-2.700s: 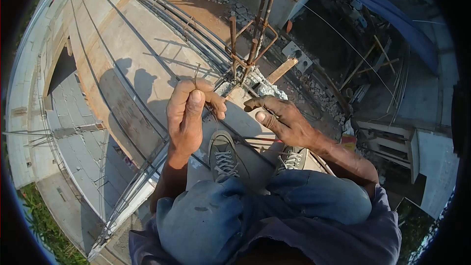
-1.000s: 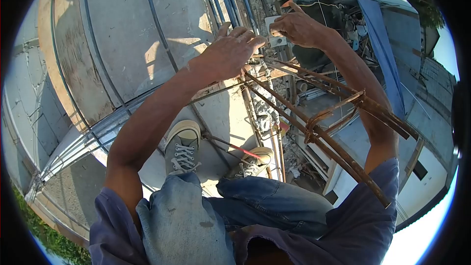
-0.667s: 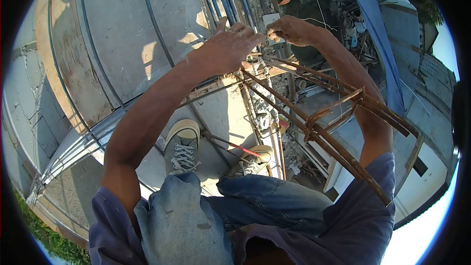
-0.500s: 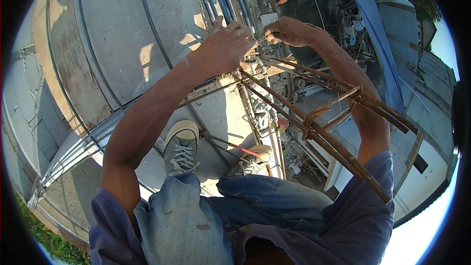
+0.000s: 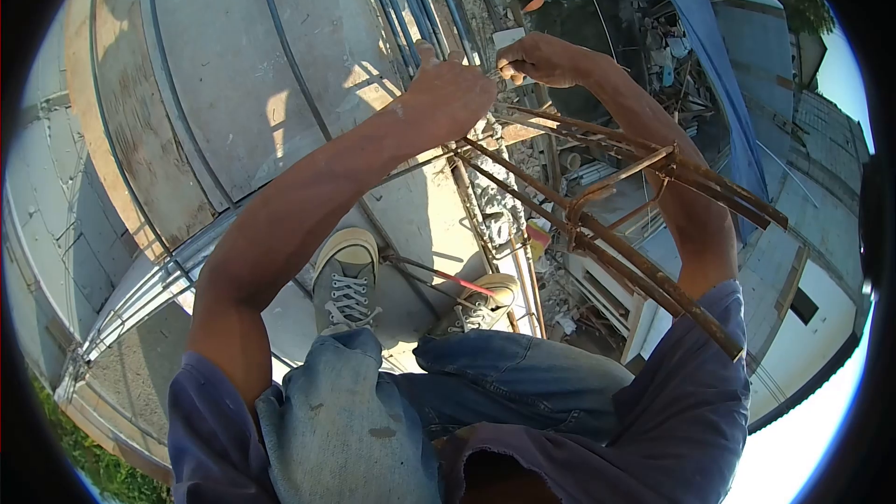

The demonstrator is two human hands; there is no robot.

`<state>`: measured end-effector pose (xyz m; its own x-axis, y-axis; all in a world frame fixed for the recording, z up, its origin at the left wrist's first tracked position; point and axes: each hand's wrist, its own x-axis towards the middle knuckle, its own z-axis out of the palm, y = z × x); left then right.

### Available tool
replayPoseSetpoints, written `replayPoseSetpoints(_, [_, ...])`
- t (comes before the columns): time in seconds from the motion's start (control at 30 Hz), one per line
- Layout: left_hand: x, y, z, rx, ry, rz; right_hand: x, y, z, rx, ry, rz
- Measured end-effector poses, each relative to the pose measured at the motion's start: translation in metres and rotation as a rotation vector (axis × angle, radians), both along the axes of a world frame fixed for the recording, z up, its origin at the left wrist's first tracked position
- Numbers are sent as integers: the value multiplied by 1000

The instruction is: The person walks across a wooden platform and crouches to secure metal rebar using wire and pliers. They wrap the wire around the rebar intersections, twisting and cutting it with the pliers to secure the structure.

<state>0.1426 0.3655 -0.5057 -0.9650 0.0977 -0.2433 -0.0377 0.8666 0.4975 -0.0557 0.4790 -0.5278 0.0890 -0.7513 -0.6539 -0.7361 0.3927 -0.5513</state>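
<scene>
A rusty rebar cage [image 5: 621,168] of long bars with a bent stirrup runs from beneath my hands toward my right arm. My left hand [image 5: 453,96] is over the cage's near end, its fingers curled and one raised; what lies under them is hidden. Close beside it, my right hand [image 5: 543,61] is closed in a pinch on what looks like a thin wire, hard to make out. Below my hands, a dark rod with a red end [image 5: 462,283] lies across by my shoes [image 5: 345,280].
Large boards [image 5: 215,65] with steel bars across them spread to the left. A bundle of bars [image 5: 397,0] lies ahead. Broken concrete [image 5: 495,201] lines the edge at right. Beyond it, lower down, are debris, a blue sheet [image 5: 719,84] and a white panel [image 5: 807,317].
The cage's stirrup part has shifted slightly up and left. My left hand has moved a little right and down, and my right hand slightly left, bringing them closer together.
</scene>
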Motion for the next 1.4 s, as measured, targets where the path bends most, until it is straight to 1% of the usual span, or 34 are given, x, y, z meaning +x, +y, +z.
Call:
replayPoseSetpoints(0.03, [0, -1, 0, -2, 3, -3, -1, 0, 0, -2, 3, -3])
replayPoseSetpoints(0.1, [-1, -2, 2, 40, -96, -17, -3, 0, 1, 5, 40, 68])
replayPoseSetpoints(0.2, [-4, 3, 7, 9, -145, -32, -1, 3, 4, 9, 32, 9])
replayPoseSetpoints(0.3, [-7, 6, 6, -39, -140, -92, 1, 4, 5, 35, 12, -54])
replayPoseSetpoints(0.43, [-9, 4, 4, -47, -120, -113, 4, 5, 7, 22, 40, -44])
replayPoseSetpoints(0.5, [-7, 0, 4, 58, -153, -71, 5, 5, 9, 0, 66, -15])
replayPoseSetpoints(0.53, [-7, 0, -6, 56, -150, -73, 6, 5, 8, -2, 69, -17])
replayPoseSetpoints(0.57, [-7, 1, -18, 74, -129, -19, 6, 3, 7, -14, 119, 29])
replayPoseSetpoints(0.6, [-7, 0, -22, 94, -108, 32, 8, 3, 7, -25, 168, 74])
replayPoseSetpoints(0.63, [-8, -3, -25, 95, -107, 30, 10, 4, 6, -24, 169, 72])
replayPoseSetpoints(0.7, [-9, -8, -29, 204, -186, -10, 12, 6, 3, -85, 198, 60])
replayPoseSetpoints(0.73, [-5, -6, -28, 202, -187, -11, 12, 9, -1, -86, 197, 58])
replayPoseSetpoints(0.8, [3, -4, -28, 116, 67, -14, 15, 11, -5, -271, 147, 55])
replayPoseSetpoints(0.93, [5, -10, -32, 152, 149, -69, 20, 7, 1, -261, 126, 100])
replayPoseSetpoints(1.0, [7, -12, -36, 196, 212, -42, 28, 4, 2, -312, 225, 9])
replayPoseSetpoints(1.03, [8, -13, -40, 197, 210, -41, 31, 3, 2, -312, 222, 10])
replayPoseSetpoints(1.1, [9, -13, -43, 298, 322, 43, 37, 2, 3, -409, 272, -12])
replayPoseSetpoints(1.2, [9, -17, -42, 339, 309, 94, 45, 3, 7, -475, 219, -78])
replayPoseSetpoints(1.33, [8, -16, -45, 387, 315, 117, 51, 7, 8, -499, 215, -135])
replayPoseSetpoints(1.4, [9, -15, -46, 456, 316, 184, 55, 6, 11, -642, 186, -138])
